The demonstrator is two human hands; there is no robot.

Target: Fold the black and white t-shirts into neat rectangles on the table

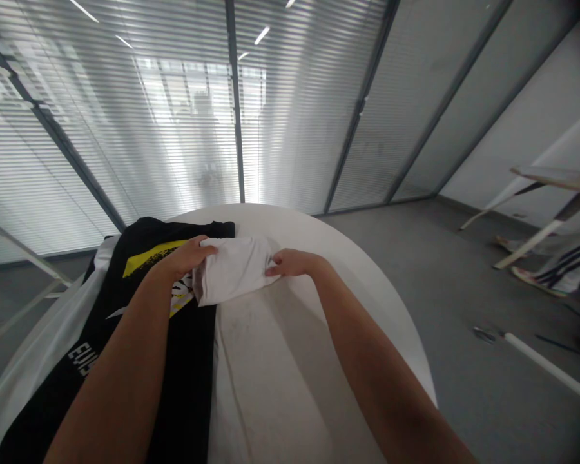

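Note:
A folded white cloth (232, 267) is held between both hands just above a round white table (357, 258). My left hand (186, 256) grips its left edge, fingers curled over the top. My right hand (290, 262) pinches its right edge. Under my left arm lies a black garment (140, 309) with a yellow patch and white lettering, spread over the table's left side. A white fabric (270, 367) covers the table in front of me.
Glass walls with blinds (290, 103) stand behind the table. To the right, on grey floor, are a slanted white table frame (546, 187), a person's striped trouser leg and shoe (555, 274), and a white rod (551, 367).

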